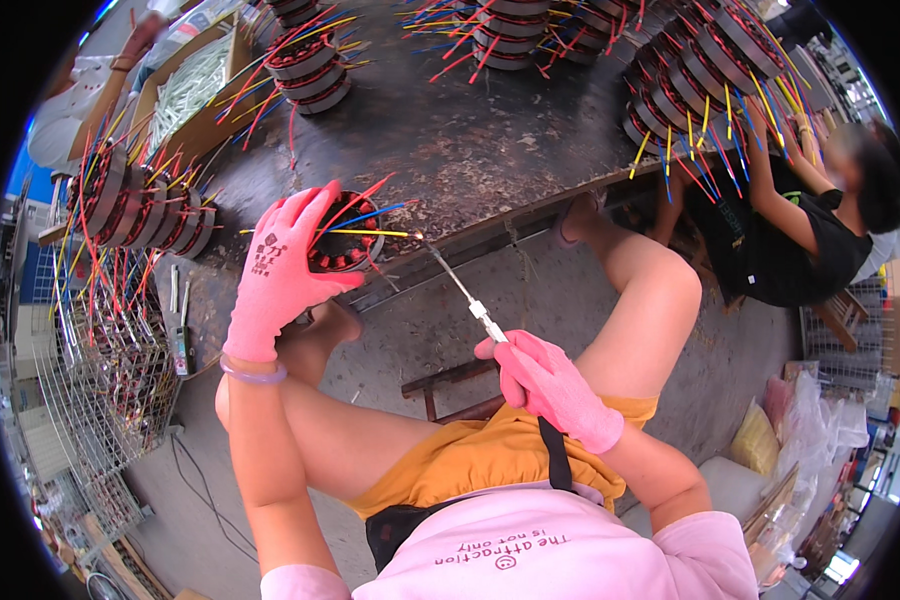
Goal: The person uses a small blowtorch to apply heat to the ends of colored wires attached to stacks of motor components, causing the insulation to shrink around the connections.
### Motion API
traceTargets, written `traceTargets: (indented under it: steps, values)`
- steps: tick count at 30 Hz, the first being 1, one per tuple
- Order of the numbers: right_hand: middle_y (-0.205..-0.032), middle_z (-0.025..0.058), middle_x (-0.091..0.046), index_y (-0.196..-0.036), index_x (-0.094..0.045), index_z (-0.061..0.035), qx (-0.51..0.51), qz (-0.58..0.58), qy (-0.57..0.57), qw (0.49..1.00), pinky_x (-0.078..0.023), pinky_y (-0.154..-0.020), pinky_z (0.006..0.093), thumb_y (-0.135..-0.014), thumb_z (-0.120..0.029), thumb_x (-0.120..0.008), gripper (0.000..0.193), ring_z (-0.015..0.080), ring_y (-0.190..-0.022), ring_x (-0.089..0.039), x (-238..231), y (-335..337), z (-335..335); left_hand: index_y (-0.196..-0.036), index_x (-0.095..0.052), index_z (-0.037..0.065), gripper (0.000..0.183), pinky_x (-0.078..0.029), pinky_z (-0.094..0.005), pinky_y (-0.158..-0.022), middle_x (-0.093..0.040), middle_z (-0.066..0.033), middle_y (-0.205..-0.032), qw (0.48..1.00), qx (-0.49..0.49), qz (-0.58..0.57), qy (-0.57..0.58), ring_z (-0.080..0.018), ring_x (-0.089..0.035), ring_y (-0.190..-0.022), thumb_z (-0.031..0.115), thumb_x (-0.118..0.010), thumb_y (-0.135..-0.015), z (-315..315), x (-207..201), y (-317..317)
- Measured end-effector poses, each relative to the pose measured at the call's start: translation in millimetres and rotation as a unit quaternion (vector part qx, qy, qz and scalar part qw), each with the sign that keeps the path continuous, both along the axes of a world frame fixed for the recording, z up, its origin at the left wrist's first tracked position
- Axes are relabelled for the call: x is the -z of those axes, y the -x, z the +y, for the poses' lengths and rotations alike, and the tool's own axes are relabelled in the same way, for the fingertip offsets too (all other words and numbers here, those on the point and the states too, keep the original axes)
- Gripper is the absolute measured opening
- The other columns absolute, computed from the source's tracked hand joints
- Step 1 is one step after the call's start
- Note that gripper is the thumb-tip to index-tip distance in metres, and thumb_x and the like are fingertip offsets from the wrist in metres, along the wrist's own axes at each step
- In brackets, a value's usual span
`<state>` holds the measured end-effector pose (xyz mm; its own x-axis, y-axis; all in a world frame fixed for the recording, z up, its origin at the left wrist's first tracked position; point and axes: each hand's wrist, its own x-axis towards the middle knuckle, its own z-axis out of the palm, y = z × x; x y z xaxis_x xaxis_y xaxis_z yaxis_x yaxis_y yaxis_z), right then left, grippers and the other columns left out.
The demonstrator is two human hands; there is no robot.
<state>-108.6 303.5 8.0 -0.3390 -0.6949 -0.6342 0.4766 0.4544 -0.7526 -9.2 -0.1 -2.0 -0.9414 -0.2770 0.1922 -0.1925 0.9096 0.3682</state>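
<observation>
My left hand (pixel 288 265), in a pink glove, grips the left side of a wire-wound stator (pixel 355 250) at the table's near edge. Its fingers reach over the far side and its thumb lies along the near side. Red, blue and yellow lead wires (pixel 370 212) stick out of the stator to the right. My right hand (pixel 550 385), also pink-gloved, is closed around a slim metal-rod tool (pixel 458 285) with a white collar. The tool's tip meets the end of a yellow wire, where a small bright spot shows. The tool's rear end is hidden in my palm.
Stacked stators (pixel 145 205) stand at the left, with more (pixel 310 70) at the back and a leaning row (pixel 705 75) at the right. A cardboard box (pixel 190 85) holds white sticks. A co-worker (pixel 795 230) sits at the right; another person's arm (pixel 110 85) shows far left.
</observation>
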Motion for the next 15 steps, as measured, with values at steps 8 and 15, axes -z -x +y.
traceTargets:
  steps: [8,15]
  values:
    - [-0.06,0.0015,-0.05,-0.111,-0.062,-0.0025,-0.007,0.021,0.008,1.0,-0.03,-0.048,0.0237,-0.101,-0.033,-0.047,0.036,0.0059,-0.05,-0.037,10,0,4,-0.14,-0.05,0.007,0.094,-0.04,-0.0448,-0.107,-0.056,-0.0148,-0.133,1.0,0.0,-0.006,0.008,-0.0366,-0.052,-0.122,0.022,-0.087,-0.054,-1,2,2]
    - [-0.061,-0.0022,-0.049,-0.116,-0.06,-0.0029,-0.019,0.013,0.003,1.0,-0.025,-0.046,0.021,-0.101,-0.033,-0.048,0.036,0.0033,-0.048,-0.032,4,2,3,-0.141,-0.05,0.007,0.096,-0.039,-0.0454,-0.107,-0.055,-0.0151,-0.133,1.0,0.005,-0.003,0.001,-0.0369,-0.05,-0.123,0.022,-0.088,-0.054,-1,1,1]
